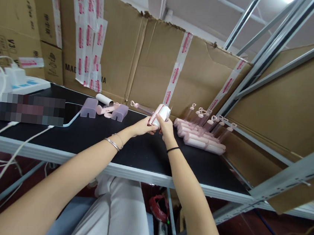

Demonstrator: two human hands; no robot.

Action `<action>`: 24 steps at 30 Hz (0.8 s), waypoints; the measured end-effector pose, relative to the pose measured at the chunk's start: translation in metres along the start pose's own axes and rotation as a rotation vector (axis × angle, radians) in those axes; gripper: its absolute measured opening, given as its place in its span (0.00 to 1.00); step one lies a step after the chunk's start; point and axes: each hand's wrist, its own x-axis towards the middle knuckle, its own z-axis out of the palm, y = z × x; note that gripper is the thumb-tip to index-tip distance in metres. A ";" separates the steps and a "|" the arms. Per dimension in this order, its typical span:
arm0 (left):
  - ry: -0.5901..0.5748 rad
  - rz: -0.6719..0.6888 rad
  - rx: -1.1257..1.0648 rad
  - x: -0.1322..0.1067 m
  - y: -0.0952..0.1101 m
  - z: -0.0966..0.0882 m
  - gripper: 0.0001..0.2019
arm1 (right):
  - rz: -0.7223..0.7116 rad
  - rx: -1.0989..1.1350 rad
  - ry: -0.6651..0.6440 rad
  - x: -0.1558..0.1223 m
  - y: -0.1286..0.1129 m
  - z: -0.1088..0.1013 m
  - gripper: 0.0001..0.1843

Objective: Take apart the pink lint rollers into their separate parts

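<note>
Over the middle of the black tabletop, my left hand (143, 126) and my right hand (166, 128) both grip a pink and white rounded device (160, 115). My left fingers wrap its pink side, and my right thumb lies across the white part. A clear pink tube with a heart-shaped loop (141, 107) extends to the left behind the device; whether it is joined to it I cannot tell. Right of my hands lies a row of similar pink and white devices (200, 134), with clear tubes and heart-shaped loops standing up from them.
Left of my hands are two lilac plastic pieces (89, 108), a white cylinder (104, 99) and a pink part (107, 109). A phone (71, 114) with white cables and a power strip (33, 85) occupy the far left. Cardboard (157, 61) walls the back; metal shelf posts (252, 67) rise at right.
</note>
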 end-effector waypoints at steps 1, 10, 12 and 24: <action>-0.001 0.001 0.003 -0.001 0.000 0.001 0.20 | -0.010 -0.043 0.014 0.000 0.001 0.000 0.19; 0.291 0.090 0.194 0.014 -0.016 0.017 0.28 | -0.104 -0.143 0.210 0.010 0.011 0.001 0.20; 0.368 0.072 0.245 0.018 -0.018 0.021 0.28 | -0.130 -0.174 0.215 0.011 0.012 0.002 0.20; 0.269 0.022 0.175 0.027 -0.020 0.014 0.35 | -0.171 -0.103 0.129 0.016 0.020 0.007 0.22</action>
